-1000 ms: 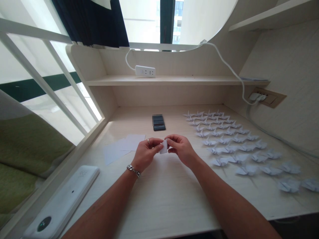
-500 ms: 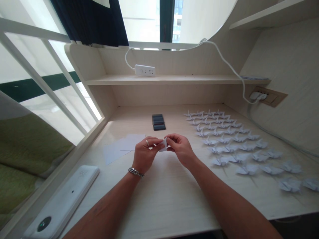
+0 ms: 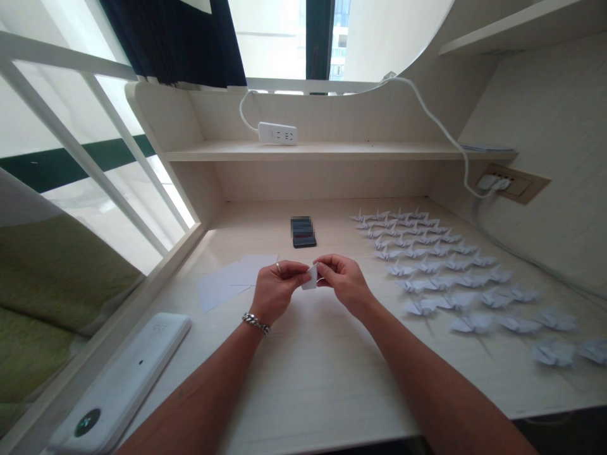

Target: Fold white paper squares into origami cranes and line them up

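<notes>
A small folded piece of white paper (image 3: 310,278) is held up between both hands above the middle of the desk. My left hand (image 3: 277,287), with a ring and a chain bracelet, pinches its left side between thumb and fingers. My right hand (image 3: 344,278) grips the right edge, its fingers curled and partly hidden behind the paper. Flat white paper sheets (image 3: 222,284) lie just left of my left hand. To the right of my right hand stand rows of folded white paper cranes (image 3: 431,265).
Behind my hands lies a dark phone-like object (image 3: 303,232), partly blurred out. A long white device (image 3: 128,379) rests at the left. A power strip (image 3: 277,133) sits on the back shelf (image 3: 332,151). A white cable (image 3: 431,120) runs to the wall socket (image 3: 516,183).
My left hand has shifted very slightly left, and a little more of the folded paper shows between the fingers. Both hands keep their hold. The view has moved a touch.
</notes>
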Available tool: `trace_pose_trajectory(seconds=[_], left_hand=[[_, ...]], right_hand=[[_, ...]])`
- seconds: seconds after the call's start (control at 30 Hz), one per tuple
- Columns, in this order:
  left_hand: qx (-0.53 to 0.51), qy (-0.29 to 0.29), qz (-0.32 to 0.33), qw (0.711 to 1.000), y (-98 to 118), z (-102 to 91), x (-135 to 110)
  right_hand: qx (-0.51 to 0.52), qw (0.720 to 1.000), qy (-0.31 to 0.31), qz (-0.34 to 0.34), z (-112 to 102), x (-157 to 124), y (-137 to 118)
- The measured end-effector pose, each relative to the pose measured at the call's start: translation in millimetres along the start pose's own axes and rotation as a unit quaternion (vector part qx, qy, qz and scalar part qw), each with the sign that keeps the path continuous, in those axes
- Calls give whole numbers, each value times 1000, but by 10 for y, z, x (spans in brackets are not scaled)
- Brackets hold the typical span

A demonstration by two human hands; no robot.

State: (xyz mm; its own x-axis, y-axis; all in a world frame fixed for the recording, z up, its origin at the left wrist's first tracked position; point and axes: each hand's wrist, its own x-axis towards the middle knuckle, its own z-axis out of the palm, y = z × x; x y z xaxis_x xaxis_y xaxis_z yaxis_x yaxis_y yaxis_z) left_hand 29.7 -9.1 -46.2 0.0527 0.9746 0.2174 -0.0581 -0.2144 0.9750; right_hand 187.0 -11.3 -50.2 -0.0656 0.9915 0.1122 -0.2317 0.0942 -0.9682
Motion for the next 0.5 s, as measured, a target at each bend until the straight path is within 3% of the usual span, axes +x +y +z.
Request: trace_pose_trajectory(seconds=[0.2,0.5], left_hand=[[-38,-14,-21,999,5,-17,24],[-13,-29,-7,999,-1,-33,23]], right_hand=[[5,1000,-12,4,-8,-10,-14],[-15,1000,2,-20,-19,-9,-5]])
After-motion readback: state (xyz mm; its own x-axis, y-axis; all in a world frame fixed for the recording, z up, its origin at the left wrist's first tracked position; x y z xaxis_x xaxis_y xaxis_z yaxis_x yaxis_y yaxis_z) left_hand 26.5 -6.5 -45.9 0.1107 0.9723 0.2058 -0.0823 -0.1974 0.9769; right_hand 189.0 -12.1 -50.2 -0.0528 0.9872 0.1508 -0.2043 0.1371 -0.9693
